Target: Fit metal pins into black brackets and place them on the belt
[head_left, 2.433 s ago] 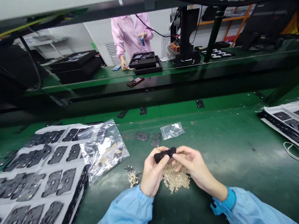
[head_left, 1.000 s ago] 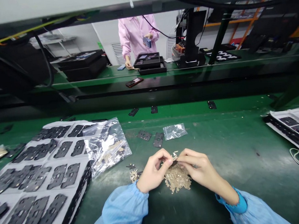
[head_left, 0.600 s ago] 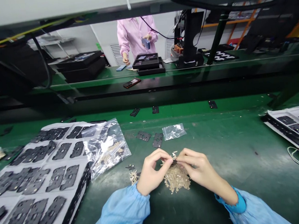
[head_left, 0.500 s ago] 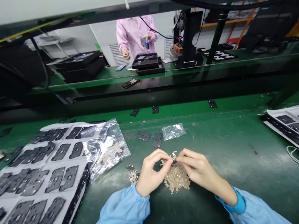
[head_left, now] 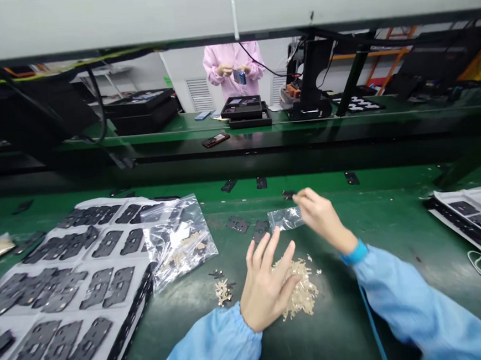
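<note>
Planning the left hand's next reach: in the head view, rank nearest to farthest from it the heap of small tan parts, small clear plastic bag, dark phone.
1. Heap of small tan parts, at the left hand's fingertips, right side.
2. Small clear plastic bag, just beyond the hand.
3. Dark phone, far back on the green ledge.

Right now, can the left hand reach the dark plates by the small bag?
Likely yes. The left hand lies open at the tan parts pile, pointing towards the dark plates, only bare mat between. The right hand, pinching a small dark piece, is aside, beside the small bag.
</note>
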{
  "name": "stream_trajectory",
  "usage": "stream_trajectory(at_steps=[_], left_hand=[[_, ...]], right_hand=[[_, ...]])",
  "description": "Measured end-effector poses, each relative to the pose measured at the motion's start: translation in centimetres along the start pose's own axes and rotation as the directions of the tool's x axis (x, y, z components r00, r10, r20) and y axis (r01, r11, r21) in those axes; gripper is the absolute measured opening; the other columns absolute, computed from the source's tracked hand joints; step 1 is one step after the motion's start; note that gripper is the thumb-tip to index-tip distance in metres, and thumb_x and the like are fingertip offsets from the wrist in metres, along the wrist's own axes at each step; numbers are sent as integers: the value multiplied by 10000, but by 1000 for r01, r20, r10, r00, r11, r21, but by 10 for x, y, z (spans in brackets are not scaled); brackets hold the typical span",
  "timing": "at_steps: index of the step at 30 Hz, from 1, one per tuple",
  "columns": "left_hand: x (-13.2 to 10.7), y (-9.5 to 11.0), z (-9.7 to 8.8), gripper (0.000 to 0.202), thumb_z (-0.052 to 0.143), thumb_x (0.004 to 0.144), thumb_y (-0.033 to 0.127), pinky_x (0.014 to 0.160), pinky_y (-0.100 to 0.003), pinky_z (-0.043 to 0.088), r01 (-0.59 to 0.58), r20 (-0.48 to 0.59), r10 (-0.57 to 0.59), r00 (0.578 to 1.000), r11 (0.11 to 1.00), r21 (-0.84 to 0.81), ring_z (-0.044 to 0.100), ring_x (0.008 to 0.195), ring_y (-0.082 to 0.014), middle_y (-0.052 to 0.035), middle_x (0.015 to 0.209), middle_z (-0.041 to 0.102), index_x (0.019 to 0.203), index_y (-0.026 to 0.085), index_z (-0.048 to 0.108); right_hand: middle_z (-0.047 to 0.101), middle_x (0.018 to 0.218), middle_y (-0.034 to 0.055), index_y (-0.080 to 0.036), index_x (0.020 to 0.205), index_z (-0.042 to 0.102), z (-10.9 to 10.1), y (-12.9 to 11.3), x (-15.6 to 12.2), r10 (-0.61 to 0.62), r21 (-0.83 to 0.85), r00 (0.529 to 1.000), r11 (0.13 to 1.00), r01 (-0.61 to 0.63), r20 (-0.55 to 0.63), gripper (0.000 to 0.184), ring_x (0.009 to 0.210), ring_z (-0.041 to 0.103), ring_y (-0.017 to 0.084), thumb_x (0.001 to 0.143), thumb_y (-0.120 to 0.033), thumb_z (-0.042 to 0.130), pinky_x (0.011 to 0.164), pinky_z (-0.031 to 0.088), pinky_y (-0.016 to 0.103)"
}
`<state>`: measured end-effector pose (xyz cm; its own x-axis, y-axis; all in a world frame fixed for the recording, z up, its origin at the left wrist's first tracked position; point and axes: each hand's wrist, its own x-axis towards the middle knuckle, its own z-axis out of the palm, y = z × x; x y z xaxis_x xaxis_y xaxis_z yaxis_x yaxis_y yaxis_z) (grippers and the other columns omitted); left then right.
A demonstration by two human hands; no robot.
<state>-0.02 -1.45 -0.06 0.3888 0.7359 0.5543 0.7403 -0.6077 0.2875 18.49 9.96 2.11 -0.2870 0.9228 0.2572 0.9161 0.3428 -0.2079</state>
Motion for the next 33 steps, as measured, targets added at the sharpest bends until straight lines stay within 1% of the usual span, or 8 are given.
stream_trajectory(at_steps=[3, 8, 17, 22, 25, 29, 31, 33], left_hand=[[1, -6, 1, 493, 501, 853, 189, 1044, -519, 238, 64, -55, -64, 996, 998, 10, 273, 1321, -298, -137, 1419, 371, 1336, 195, 399], [-2, -9, 3, 377, 518, 827, 135, 1024, -505, 305, 45, -145, -47, 988, 999, -19, 365, 1259, -282, -133, 1322, 478, 1202, 177, 532], [1, -18, 6, 237, 508, 799, 74, 948, -489, 399, 91, -263, -105, 959, 994, -65, 490, 1143, -265, -120, 1174, 588, 978, 183, 618], [9, -38, -2, 170, 511, 817, 120, 894, -461, 422, 243, -354, -309, 883, 945, -220, 539, 1054, -253, -107, 1077, 616, 904, 189, 640], [12, -56, -5, 148, 502, 842, 191, 884, -428, 432, 350, -319, -533, 784, 803, -483, 574, 978, -226, -93, 975, 634, 844, 183, 649], [12, -83, -7, 216, 522, 840, 314, 862, -394, 462, 446, -15, -790, 613, 361, -819, 637, 905, -205, -109, 959, 670, 929, 147, 625], [12, -90, -11, 297, 533, 835, 361, 836, -388, 481, 473, 108, -804, 585, 230, -850, 653, 916, -216, -136, 1026, 672, 1024, 142, 599], [13, -91, -17, 359, 543, 830, 396, 849, -375, 480, 462, 213, -764, 609, 124, -878, 636, 986, -227, -140, 1117, 648, 1101, 164, 580]], right_hand=[[562, 1072, 157, -72, 972, 624, 2, 34, 50, 122, -169, 988, 980, -105, 94, 249, 919, 594, 219, 902, -76, 385, 796, 453, 324], [575, 1107, 81, -131, 1101, 556, 12, 48, 92, 256, -307, 941, 934, -183, 220, 257, 953, 582, 208, 885, -271, 553, 809, 490, 408], [553, 1151, 86, -149, 1149, 531, 59, -42, 151, 315, -225, 909, 940, -259, 272, 292, 962, 580, 211, 895, -293, 536, 799, 500, 405], [556, 1144, 98, -133, 1146, 533, 62, -61, 150, 266, -108, 915, 964, -245, 303, 300, 961, 582, 213, 888, -285, 549, 804, 497, 401], [554, 1144, 106, -120, 1144, 534, 52, -61, 143, 212, 8, 926, 974, -226, 312, 309, 966, 580, 217, 883, -283, 557, 810, 494, 402], [560, 1144, 108, -122, 1150, 531, 34, -69, 121, 131, 226, 946, 953, -203, 298, 294, 960, 589, 214, 892, -262, 542, 796, 508, 394], [596, 1109, 107, -121, 1144, 540, 27, -83, 100, 42, 371, 948, 914, -165, 317, 247, 921, 615, 192, 919, -195, 468, 755, 540, 341], [650, 1020, 93, -106, 1112, 568, 25, -104, 72, -85, 520, 933, 846, -118, 350, 252, 843, 646, 157, 916, -136, 412, 691, 566, 267]])
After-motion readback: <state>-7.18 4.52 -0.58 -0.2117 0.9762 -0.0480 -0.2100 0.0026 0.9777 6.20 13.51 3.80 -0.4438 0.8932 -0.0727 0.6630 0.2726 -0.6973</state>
